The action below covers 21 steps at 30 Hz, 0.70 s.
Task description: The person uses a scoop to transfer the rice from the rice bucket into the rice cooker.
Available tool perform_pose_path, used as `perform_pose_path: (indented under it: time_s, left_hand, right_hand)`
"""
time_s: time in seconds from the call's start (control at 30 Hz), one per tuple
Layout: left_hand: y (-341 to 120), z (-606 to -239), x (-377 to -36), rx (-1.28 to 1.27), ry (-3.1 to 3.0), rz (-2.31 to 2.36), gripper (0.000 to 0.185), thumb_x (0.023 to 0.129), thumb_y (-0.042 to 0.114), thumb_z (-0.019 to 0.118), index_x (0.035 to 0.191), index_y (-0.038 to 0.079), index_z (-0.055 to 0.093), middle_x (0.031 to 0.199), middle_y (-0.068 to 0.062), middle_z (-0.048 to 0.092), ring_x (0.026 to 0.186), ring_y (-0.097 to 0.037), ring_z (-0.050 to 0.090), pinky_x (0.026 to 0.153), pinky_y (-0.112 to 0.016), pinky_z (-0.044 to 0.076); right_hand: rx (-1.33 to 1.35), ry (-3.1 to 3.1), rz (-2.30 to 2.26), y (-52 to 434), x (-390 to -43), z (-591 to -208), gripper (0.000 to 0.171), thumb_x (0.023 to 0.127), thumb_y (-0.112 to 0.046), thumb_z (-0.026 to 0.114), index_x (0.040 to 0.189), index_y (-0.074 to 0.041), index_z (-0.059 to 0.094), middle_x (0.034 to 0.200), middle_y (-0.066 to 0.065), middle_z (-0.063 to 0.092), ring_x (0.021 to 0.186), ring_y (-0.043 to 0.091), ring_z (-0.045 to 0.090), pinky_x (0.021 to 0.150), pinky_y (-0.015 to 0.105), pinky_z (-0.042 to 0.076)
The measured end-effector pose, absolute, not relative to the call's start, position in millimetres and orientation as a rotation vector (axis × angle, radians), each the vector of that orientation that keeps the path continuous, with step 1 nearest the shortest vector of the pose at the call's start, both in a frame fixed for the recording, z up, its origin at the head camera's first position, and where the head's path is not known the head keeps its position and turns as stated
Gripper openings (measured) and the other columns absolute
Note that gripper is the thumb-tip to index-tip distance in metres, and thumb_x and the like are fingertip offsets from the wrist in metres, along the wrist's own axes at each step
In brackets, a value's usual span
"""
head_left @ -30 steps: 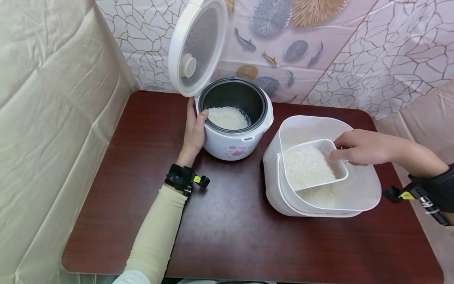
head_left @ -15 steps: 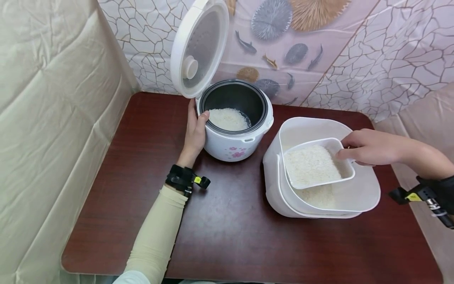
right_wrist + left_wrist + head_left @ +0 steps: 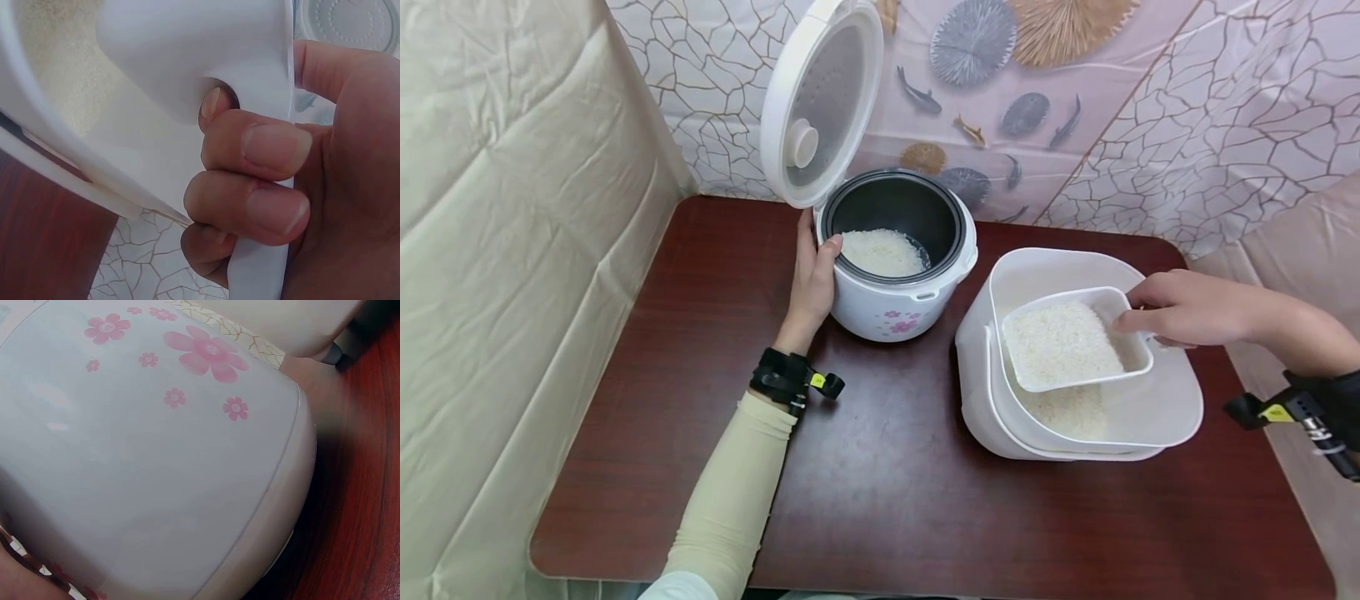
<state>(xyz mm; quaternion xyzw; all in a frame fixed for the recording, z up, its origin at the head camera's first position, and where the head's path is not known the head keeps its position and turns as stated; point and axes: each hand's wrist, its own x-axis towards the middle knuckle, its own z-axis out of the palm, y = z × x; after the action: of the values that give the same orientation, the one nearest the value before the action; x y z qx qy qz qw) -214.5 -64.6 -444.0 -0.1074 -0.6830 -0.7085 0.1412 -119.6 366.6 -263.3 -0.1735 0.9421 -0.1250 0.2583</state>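
A white rice cooker (image 3: 898, 308) with pink flowers stands at the back of the table, its lid (image 3: 820, 100) raised and white rice (image 3: 882, 250) in its dark pot. My left hand (image 3: 812, 279) rests against the cooker's left side, thumb on the rim; the left wrist view shows only the flowered wall (image 3: 156, 456). My right hand (image 3: 1180, 308) grips the handle of a white scoop (image 3: 1075, 337) full of rice, held just above the white rice bin (image 3: 1157, 408). In the right wrist view the fingers (image 3: 262, 150) curl round the scoop's handle (image 3: 262, 262).
The dark red table (image 3: 865, 483) has bare surface in front and to the left. A patterned sheet (image 3: 1075, 108) hangs behind and a cream sheet (image 3: 497, 250) hangs on the left. More rice (image 3: 1067, 408) lies in the bin's bottom.
My right hand has lifted the filled scoop slightly up and to the right, out of the rice in the bin. The left hand has stayed on the cooker.
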Motion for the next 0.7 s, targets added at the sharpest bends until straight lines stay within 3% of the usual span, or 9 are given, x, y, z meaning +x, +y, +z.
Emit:
perform_pose_path:
  time_s: [0.2, 0.43, 0.7]
  left_hand:
    - [-65, -442, -214, -0.321, -1.956, -2.054, 0.076, 0.100, 0.036, 0.048, 0.167, 0.013, 0.023, 0.167, -0.002, 0.035, 0.148, -0.011, 0.038, 0.123, -0.030, 0.025]
    - [-65, -443, -214, -0.305, -1.973, -2.047, 0.076, 0.100, 0.035, 0.048, 0.168, 0.013, 0.022, 0.168, 0.000, 0.034, 0.148, -0.009, 0.037, 0.123, -0.030, 0.025]
    - [-66, -444, -215, -0.317, -1.962, -2.068, 0.078, 0.100, 0.036, 0.048, 0.169, 0.014, 0.020, 0.169, -0.002, 0.031, 0.150, -0.011, 0.035, 0.122, -0.030, 0.024]
  right_hand:
    - [-0.449, 2.563, -0.368, 368, -124, -258, 0.022, 0.103, -0.022, 0.064, 0.083, -0.014, 0.067, 0.051, -0.009, 0.041, 0.045, 0.009, 0.043, 0.048, 0.027, 0.040]
    - [-0.476, 2.544, -0.420, 373, -132, -251, 0.035, 0.106, -0.021, 0.060, 0.073, -0.008, 0.058, 0.051, -0.010, 0.041, 0.044, 0.008, 0.042, 0.046, 0.028, 0.040]
    - [-0.421, 2.564, -0.424, 371, -141, -243, 0.036, 0.107, -0.020, 0.058, 0.074, -0.005, 0.059, 0.053, -0.006, 0.042, 0.045, 0.008, 0.040, 0.045, 0.028, 0.038]
